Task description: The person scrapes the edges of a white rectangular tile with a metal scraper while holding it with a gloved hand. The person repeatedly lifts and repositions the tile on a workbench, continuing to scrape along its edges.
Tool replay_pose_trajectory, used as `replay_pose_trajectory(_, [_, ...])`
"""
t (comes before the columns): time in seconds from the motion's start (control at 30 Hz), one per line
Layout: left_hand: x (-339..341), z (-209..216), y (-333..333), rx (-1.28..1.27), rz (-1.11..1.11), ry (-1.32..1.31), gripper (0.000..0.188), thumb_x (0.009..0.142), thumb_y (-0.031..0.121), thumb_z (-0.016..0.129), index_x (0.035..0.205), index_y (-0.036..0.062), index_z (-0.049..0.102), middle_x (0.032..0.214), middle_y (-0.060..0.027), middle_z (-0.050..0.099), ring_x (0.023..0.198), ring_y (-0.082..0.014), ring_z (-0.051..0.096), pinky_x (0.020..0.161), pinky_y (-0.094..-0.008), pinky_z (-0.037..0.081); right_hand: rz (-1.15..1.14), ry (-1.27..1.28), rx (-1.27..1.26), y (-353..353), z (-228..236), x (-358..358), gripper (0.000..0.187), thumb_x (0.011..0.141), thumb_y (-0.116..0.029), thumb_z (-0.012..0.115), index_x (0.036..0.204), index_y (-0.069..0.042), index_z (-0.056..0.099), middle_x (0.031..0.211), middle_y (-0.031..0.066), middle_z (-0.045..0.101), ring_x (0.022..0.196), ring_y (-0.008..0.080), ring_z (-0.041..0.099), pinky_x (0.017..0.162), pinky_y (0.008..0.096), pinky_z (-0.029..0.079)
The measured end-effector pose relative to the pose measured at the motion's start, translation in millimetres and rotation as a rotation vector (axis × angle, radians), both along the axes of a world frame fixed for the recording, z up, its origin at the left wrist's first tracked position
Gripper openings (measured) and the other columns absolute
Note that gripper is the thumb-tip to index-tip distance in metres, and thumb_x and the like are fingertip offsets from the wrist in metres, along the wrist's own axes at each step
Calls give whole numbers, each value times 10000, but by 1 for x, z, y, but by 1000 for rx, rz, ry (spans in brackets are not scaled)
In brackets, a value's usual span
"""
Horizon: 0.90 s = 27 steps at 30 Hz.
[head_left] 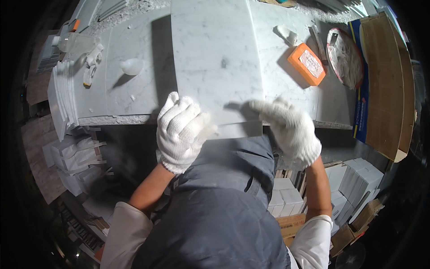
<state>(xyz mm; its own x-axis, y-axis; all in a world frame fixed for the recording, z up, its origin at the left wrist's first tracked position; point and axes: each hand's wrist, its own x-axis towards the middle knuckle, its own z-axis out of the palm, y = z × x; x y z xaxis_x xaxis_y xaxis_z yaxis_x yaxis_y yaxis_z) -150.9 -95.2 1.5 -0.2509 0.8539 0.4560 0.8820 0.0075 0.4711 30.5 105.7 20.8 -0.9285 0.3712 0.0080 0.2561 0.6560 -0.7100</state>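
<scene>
A long pale grey-veined marble slab [219, 58] lies lengthwise on the work table, its near edge jutting past the table's front edge. My left hand [181, 132], in a white knitted glove, rests beside the slab's near left corner, fingers slightly bent and pointing away from me, thumb toward the near edge. My right hand [289, 130], in a matching glove, is at the near right corner. Its index finger stretches left over the slab's surface and casts a shadow there; the other fingers are slightly blurred. Nothing shows in either palm.
On the right lie an orange block [307, 65] with a pale label, a round dusty dish [344, 58] and an open cardboard box [385, 85]. To the left are a clear bottle [78, 44], a translucent white rounded piece [131, 67] and stacked thin slabs [65, 96]. White boxes [284, 197] stand below.
</scene>
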Motion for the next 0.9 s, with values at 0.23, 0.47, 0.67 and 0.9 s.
replay_pose_trajectory(0.23, [2, -3, -5, -26, 11, 8, 325, 876, 310, 772, 917, 32, 609, 842, -113, 589, 797, -343, 582, 909, -525, 475, -7, 11, 12, 6, -1, -3, 330, 945, -44, 649, 1218, -197, 751, 856, 92, 670, 762, 244, 653, 679, 356, 541])
replay_pose_trajectory(0.47, [3, -6, -7, -31, 16, -28, 285, 836, 280, 802, 1012, 81, 697, 1047, -105, 643, 1033, -334, 629, 1026, -542, 478, 25, 195, -8, 17, -3, -20, 369, 930, 10, 632, 1223, -177, 754, 834, 99, 681, 732, 219, 666, 639, 338, 558])
replay_pose_trajectory(0.67, [7, -15, -13, 101, 87, 159, 317, 833, 280, 812, 1059, 88, 699, 1057, -103, 642, 1045, -330, 632, 1037, -542, 474, 112, 31, 85, 6, 2, 0, 437, 876, 43, 650, 1229, -193, 753, 834, 77, 680, 772, 224, 674, 683, 384, 562])
replay_pose_trajectory(0.9, [5, -13, -8, 145, 67, 96, 253, 833, 274, 811, 977, 87, 720, 1029, -97, 661, 1019, -323, 639, 1031, -537, 481, 8, 184, -44, 25, -11, -16, 420, 911, 71, 605, 1230, -162, 748, 860, 91, 636, 760, 219, 639, 694, 322, 548])
